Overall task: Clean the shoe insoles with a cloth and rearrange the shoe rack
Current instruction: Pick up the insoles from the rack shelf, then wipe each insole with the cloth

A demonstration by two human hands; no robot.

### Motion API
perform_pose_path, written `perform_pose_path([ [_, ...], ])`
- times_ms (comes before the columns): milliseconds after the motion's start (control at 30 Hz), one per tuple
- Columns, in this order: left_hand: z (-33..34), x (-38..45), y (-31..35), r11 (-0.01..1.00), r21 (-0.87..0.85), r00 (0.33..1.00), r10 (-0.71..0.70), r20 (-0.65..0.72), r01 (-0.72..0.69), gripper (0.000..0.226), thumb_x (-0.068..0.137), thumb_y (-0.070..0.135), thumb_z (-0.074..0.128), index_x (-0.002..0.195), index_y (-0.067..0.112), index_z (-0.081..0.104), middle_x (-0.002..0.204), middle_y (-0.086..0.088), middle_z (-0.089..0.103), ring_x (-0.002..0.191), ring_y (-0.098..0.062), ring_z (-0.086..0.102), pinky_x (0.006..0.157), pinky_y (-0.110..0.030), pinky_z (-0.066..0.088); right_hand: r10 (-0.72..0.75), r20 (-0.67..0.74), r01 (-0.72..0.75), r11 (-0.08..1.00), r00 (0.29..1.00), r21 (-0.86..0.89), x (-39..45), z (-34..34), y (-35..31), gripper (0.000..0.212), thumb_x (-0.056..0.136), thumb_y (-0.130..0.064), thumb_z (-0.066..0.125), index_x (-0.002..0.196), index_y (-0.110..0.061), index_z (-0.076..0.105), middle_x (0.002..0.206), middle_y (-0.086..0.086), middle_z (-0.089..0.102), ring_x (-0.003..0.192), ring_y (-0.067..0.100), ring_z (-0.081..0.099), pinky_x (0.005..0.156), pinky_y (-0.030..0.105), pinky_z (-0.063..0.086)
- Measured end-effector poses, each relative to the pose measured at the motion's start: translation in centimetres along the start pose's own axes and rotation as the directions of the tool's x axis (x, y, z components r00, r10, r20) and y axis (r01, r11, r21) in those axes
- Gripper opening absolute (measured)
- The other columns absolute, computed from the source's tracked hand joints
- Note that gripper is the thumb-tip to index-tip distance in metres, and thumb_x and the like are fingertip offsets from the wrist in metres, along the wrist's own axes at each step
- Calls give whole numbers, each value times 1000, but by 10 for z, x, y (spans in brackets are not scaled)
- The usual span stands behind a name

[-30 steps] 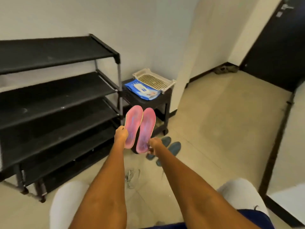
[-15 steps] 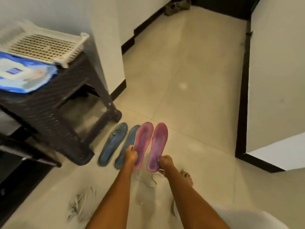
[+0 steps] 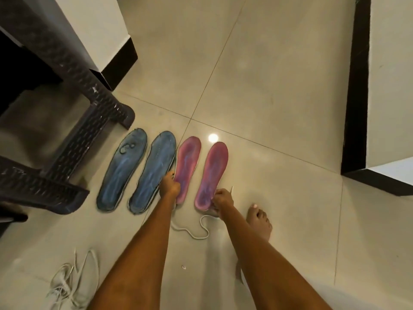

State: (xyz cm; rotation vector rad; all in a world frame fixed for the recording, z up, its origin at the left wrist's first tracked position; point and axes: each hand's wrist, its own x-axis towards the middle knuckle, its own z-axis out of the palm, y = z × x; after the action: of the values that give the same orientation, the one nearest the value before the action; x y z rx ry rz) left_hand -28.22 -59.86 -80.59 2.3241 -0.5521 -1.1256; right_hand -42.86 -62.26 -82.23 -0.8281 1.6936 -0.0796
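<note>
Lowering from rack height a second ago, the pink insoles (image 3: 201, 173) now lie on the floor (image 3: 279, 108) right of the blue insoles (image 3: 138, 171); left hand (image 3: 170, 186) and right hand (image 3: 222, 198) fingers pinch their heels, so laying out is nearly done.

This is a home, most likely the entrance area or a hallway of a flat. The floor (image 3: 268, 86) has large glossy beige tiles, and a ceiling lamp reflects in them. The white walls (image 3: 391, 63) have a black skirting board at the bottom. A dark plastic stool with a woven pattern (image 3: 93, 113) stands at the left. Two blue insoles (image 3: 138, 171) and two pink insoles (image 3: 201, 173) lie in a row on the floor, with loose white shoelaces (image 3: 73, 285) near them. The person's bare foot (image 3: 259, 222) stands on the tiles.
</note>
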Motion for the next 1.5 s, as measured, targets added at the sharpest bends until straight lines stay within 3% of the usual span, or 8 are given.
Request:
perform_pose_path([
  [267,-12,-21,14,994,103,999,48,-6,-47,57,84,-10,49,138,9,43,133,-20,48,118,-38,50,97,-43,46,-40,-98,30,994,994,-102,-33,-13,-3,37,86,-11,57,122,-4,53,121,18,54,105,36,59,90,46,52],
  [400,-41,-60,28,995,28,995,96,12,-96,48,84,-10,45,130,3,50,132,-20,51,120,-34,50,96,-37,42,-94,-23,93,994,995,-51,-85,-6,-21,28,83,-5,57,111,-4,60,111,18,62,91,28,60,85,43,53],
  [500,-82,-113,40,997,-67,999,46,8,-46,42,91,-5,38,130,4,50,134,-17,52,120,-33,50,94,-33,40,-126,79,126,992,989,3,-158,-3,-46,24,85,1,49,104,-9,60,88,13,58,64,18,52,54,29,48],
  [633,-130,-180,44,985,-173,1000,-12,-5,11,35,96,5,37,127,5,53,132,-14,54,120,-31,51,96,-33,39,-214,194,226,973,957,-41,-243,9,-73,25,88,2,42,76,-15,57,73,6,55,59,14,52,53,24,44],
  [800,-225,-276,40,899,-439,997,-28,-69,-5,21,98,10,37,87,11,55,95,-16,62,81,-26,56,67,-23,49,-387,339,435,897,858,-76,-377,35,-89,34,88,2,44,61,-14,56,63,4,55,62,19,54,53,25,44],
  [1000,-329,-336,14,754,-655,977,-100,-189,-49,16,96,17,42,97,10,56,72,-5,56,57,-19,49,53,-26,40,-469,390,546,831,792,-111,-475,79,-92,24,90,-3,46,70,-6,60,63,10,56,57,21,54,52,35,51],
  [1100,-378,-356,17,738,-669,973,-75,-219,-94,14,96,20,43,100,15,55,76,-1,58,59,-19,52,57,-27,43,-529,401,605,791,748,-84,-518,98,-104,27,92,-5,42,73,-18,56,63,4,54,52,13,48,42,21,39],
  [1500,-469,-319,90,694,-640,916,74,-394,-331,15,95,10,46,103,15,58,109,-12,61,96,-26,62,62,-33,56,-690,368,744,668,624,-9,-557,153,-228,17,90,-3,48,97,-6,63,93,12,67,67,14,62,42,18,48],
])
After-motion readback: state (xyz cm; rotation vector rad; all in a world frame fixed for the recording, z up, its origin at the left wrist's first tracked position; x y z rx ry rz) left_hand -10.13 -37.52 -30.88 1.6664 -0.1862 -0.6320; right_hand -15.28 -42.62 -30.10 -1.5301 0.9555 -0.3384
